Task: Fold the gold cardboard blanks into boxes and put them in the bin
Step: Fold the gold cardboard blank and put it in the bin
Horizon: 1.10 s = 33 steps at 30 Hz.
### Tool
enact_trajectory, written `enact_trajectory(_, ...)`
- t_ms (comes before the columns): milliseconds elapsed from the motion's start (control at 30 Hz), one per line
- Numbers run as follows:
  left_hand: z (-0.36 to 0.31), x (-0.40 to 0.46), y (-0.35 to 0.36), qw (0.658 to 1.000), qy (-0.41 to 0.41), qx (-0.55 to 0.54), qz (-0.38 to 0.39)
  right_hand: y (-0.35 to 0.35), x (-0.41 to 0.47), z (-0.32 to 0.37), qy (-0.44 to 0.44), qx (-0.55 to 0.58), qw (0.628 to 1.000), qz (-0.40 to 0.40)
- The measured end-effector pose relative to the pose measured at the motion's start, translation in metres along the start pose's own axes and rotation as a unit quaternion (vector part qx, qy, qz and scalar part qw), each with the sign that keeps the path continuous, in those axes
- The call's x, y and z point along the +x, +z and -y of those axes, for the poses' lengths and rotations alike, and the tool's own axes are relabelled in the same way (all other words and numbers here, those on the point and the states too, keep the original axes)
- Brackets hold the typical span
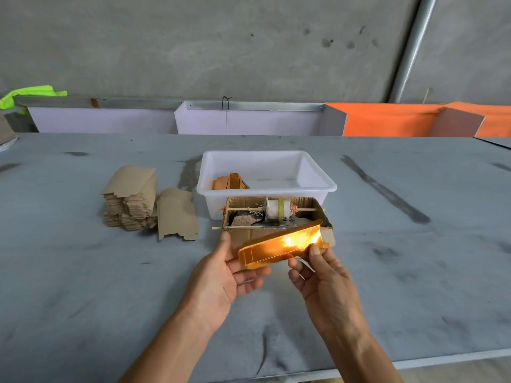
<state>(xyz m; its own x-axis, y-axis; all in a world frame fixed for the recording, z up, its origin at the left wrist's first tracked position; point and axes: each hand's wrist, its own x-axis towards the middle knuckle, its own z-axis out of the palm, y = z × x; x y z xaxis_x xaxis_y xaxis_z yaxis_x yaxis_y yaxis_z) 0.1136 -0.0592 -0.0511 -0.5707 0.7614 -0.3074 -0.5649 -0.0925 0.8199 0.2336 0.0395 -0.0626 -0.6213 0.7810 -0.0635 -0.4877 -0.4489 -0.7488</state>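
Note:
A shiny gold cardboard blank is held flat above the grey table, glare on its right half. My left hand holds its left end, thumb up behind it and fingers underneath. My right hand pinches its lower right edge between thumb and fingers. A white plastic bin stands behind, with a folded gold box in its near left corner. A stack of blanks, brown side up, lies to the left, and one loose blank lies beside it.
An open brown cardboard box with spools on wooden sticks sits between the bin and my hands. White and orange panels line the table's back edge. A concrete wall rises behind. The table's front edge runs at lower right.

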Motion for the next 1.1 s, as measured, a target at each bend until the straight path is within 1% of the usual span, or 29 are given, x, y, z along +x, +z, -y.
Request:
enact_trajectory(100, -0.007, -0.001, -0.001, 0.994, -0.084, 0.03, 0.067, -0.006, 0.0, 0.002, -0.001, -0.043, 0.998, 0.047)
enact_trajectory(200, -0.005, -0.003, -0.001, 0.982, -0.13, 0.077, 0.116, -0.012, 0.0, 0.001, 0.009, -0.086, 0.995, 0.057)
enact_trajectory(300, -0.001, -0.004, -0.001, 0.975, -0.158, 0.083, 0.135, -0.016, -0.001, -0.001, 0.029, -0.092, 0.994, 0.043)
enact_trajectory(367, 0.002, -0.003, -0.001, 0.976, -0.16, 0.08, 0.123, -0.016, -0.002, -0.003, 0.041, -0.081, 0.995, 0.033)
enact_trajectory(533, 0.01, 0.002, 0.001, 0.988, -0.117, 0.062, 0.079, -0.01, -0.005, -0.009, 0.066, -0.054, 0.996, 0.026)
enact_trajectory(667, 0.011, 0.004, 0.002, 0.991, -0.074, 0.1, 0.046, -0.01, -0.008, -0.013, 0.096, -0.025, 0.995, 0.022)
enact_trajectory(767, 0.01, 0.003, 0.004, 0.988, -0.027, 0.155, 0.011, -0.009, -0.01, -0.015, 0.099, -0.039, 0.994, 0.034)
enact_trajectory(867, 0.009, 0.001, 0.006, 0.98, 0.018, 0.197, -0.008, -0.007, -0.009, -0.016, 0.094, -0.04, 0.994, 0.029)
enact_trajectory(967, 0.008, 0.0, 0.009, 0.973, 0.052, 0.224, -0.015, -0.005, -0.006, -0.017, 0.086, -0.039, 0.995, 0.024)
enact_trajectory(1100, 0.007, -0.002, 0.009, 0.963, 0.076, 0.26, -0.01, -0.005, -0.004, -0.018, 0.086, -0.054, 0.995, 0.019)
